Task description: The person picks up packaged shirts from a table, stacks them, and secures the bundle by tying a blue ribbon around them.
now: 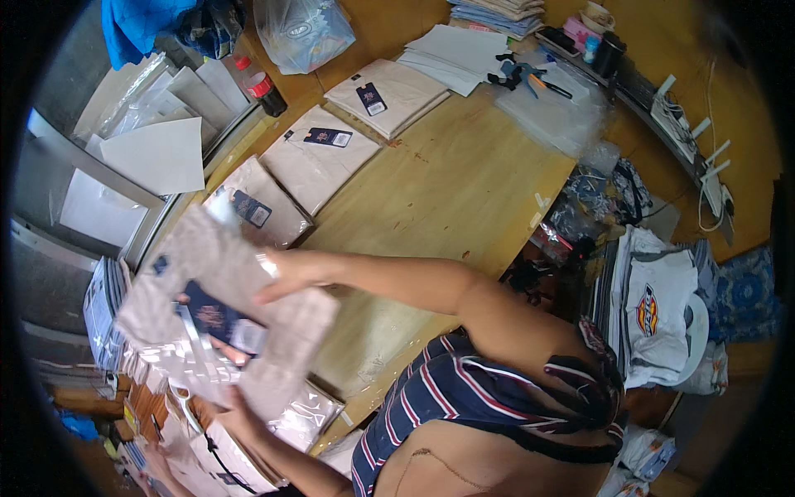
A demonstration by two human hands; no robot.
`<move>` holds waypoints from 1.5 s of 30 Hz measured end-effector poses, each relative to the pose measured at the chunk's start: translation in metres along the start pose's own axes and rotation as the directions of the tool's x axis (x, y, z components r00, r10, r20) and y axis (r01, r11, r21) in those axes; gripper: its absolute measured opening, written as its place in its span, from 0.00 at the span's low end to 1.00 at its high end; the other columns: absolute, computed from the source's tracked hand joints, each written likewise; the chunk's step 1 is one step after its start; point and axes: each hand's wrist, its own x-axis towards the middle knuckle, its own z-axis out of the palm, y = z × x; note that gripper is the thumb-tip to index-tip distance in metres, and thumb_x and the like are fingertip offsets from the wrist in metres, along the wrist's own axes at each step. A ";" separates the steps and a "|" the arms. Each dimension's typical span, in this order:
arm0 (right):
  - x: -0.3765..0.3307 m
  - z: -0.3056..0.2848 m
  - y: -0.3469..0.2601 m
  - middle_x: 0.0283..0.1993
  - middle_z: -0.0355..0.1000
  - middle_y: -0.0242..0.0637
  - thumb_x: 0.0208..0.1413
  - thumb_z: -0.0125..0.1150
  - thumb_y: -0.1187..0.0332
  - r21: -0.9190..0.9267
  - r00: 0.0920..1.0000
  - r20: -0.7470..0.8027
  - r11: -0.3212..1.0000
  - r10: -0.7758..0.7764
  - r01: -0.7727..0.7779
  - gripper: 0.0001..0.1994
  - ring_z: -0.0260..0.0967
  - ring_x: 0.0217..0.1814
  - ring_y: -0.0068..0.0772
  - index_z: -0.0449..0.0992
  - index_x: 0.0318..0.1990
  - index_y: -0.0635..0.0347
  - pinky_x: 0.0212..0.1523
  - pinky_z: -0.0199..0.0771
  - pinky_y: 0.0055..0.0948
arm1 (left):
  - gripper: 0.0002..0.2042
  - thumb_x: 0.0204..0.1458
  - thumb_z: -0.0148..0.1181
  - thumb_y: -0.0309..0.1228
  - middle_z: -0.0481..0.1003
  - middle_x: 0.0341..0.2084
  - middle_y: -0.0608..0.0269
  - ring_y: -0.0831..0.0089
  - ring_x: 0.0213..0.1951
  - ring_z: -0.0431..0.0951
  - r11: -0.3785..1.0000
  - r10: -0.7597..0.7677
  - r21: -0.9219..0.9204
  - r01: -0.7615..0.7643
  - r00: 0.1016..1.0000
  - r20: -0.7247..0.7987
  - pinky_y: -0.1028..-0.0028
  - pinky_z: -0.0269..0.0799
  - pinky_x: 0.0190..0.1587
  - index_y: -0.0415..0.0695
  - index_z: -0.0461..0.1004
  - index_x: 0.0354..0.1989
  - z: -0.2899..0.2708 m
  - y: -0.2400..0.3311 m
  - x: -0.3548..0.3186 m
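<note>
**Bagged garment held over the worktop's left edge**

Both hands grip one folded beige garment (pixel 219 311), blurred, which carries a dark blue tag and seems wrapped in a clear plastic sleeve. The right hand (pixel 286 277) lies across its upper edge with fingers curled over it; the left hand (pixel 236 410) clasps its lower edge from beneath. The garment hangs above the left edge of the wooden worktop (pixel 447 190), over a heap of clear plastic bags (pixel 178 364) whose contents are hard to make out.

Along the worktop's left edge lie three more folded beige garments (pixel 319 161) with dark tags, in a row toward the far end. At the far left corner stands a tied clear plastic bag (pixel 302 33); what it contains cannot be told. A dark bottle with a red cap (pixel 265 91) lies beside it.
</note>
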 end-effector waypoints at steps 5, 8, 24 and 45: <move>-0.130 -0.082 0.026 0.52 0.55 0.43 0.41 0.60 0.65 0.227 0.977 0.085 0.951 0.194 -0.208 0.35 0.51 0.53 0.30 0.47 0.54 0.67 0.53 0.51 0.26 | 0.40 0.35 0.56 0.15 0.51 0.51 0.53 0.67 0.49 0.57 0.813 -0.468 -0.143 0.565 0.779 0.416 0.68 0.55 0.49 0.50 0.39 0.56 0.094 -0.009 -0.121; -0.171 -0.113 0.057 0.53 0.55 0.40 0.42 0.58 0.68 0.339 0.948 0.041 0.888 0.317 -0.311 0.33 0.50 0.55 0.28 0.47 0.55 0.65 0.53 0.52 0.25 | 0.35 0.42 0.54 0.27 0.55 0.48 0.50 0.64 0.46 0.61 0.560 -0.686 -0.124 0.819 0.543 0.485 0.65 0.60 0.47 0.49 0.39 0.56 0.120 -0.019 -0.135; -0.212 -0.234 -0.007 0.44 0.63 0.36 0.29 0.69 0.73 -0.031 0.982 -0.086 0.985 -0.170 0.167 0.36 0.58 0.46 0.25 0.55 0.49 0.65 0.47 0.60 0.25 | 0.33 0.31 0.64 0.25 0.65 0.39 0.55 0.69 0.43 0.65 0.953 -0.072 -0.266 0.144 0.963 0.261 0.73 0.61 0.45 0.33 0.52 0.48 0.228 0.109 -0.179; -0.234 -0.240 0.048 0.45 0.63 0.36 0.38 0.62 0.71 0.281 0.904 -0.107 0.885 0.414 -0.371 0.27 0.60 0.45 0.26 0.60 0.47 0.68 0.47 0.57 0.23 | 0.23 0.47 0.44 0.47 0.69 0.34 0.47 0.56 0.36 0.69 0.984 -0.178 0.129 0.127 0.801 0.572 0.68 0.62 0.42 0.34 0.67 0.37 0.232 0.055 -0.127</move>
